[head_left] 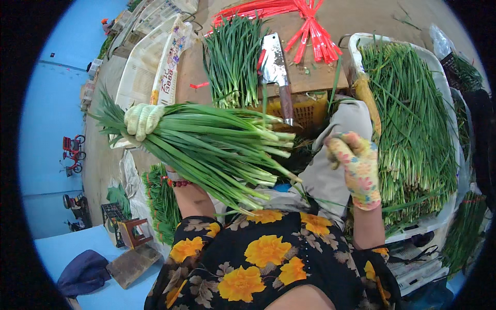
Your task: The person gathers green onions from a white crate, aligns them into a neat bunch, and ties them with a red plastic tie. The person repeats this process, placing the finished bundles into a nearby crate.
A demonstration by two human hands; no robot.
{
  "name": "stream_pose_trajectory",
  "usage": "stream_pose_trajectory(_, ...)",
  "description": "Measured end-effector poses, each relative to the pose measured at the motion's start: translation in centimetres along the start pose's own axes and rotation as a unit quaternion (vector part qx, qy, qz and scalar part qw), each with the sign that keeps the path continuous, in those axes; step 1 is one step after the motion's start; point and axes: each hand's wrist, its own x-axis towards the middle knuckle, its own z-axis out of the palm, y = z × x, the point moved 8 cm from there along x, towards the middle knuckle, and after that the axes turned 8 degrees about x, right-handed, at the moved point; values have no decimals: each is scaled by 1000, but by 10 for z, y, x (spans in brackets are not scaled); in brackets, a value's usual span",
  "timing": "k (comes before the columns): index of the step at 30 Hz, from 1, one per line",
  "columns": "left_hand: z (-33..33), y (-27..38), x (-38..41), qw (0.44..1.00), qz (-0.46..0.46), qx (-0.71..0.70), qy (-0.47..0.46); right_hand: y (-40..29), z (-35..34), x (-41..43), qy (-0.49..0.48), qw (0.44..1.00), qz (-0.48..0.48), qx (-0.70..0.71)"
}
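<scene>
My left hand (143, 121), in a pale knit glove, grips a big loose bunch of garlic chives (217, 139) near its leaf tips. The bunch lies across in front of me, its pale cut ends fanned out to the right. My right hand (354, 170), in a flower-print glove, is curled above my right knee, apart from those ends; nothing shows in its fingers. Beyond the bunch, more chives (234, 62) lie on a wooden board (319, 79). Beside them rests a cleaver (275, 58), its dark handle (286, 102) towards me and overhanging the board's edge.
Red plastic ties (314, 35) lie at the board's far side. A white crate (445, 73) of chives stands close on my right. To my left are a white plastic crate (141, 66), tied chive bundles (159, 201) and a small wooden stool (133, 232).
</scene>
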Motion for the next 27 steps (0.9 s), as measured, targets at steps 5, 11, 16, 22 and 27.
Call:
stream_pose_trajectory(5, -4, -6, 3, 1000, -10, -4, -22, -19, -20, -11, -60, 990, -101, -76)
stream_pose_trajectory(11, 2, -16, 9, 999, -24, -9, -31, -63, 84, 0, -236, 840, -360, -330)
stream_pose_trajectory(16, 6, -10, 10, 999, -26, -3, -28, -21, 90, -6, -357, 746, -312, -468)
stream_pose_trajectory(22, 3, 2, 9, 999, -23, 1, -24, 55, 57, -50, -483, 742, -110, -451)
stream_pose_trajectory(27, 11, 0, 10, 999, -29, 3, -38, 9, 33, -9, -207, 857, -276, -383)
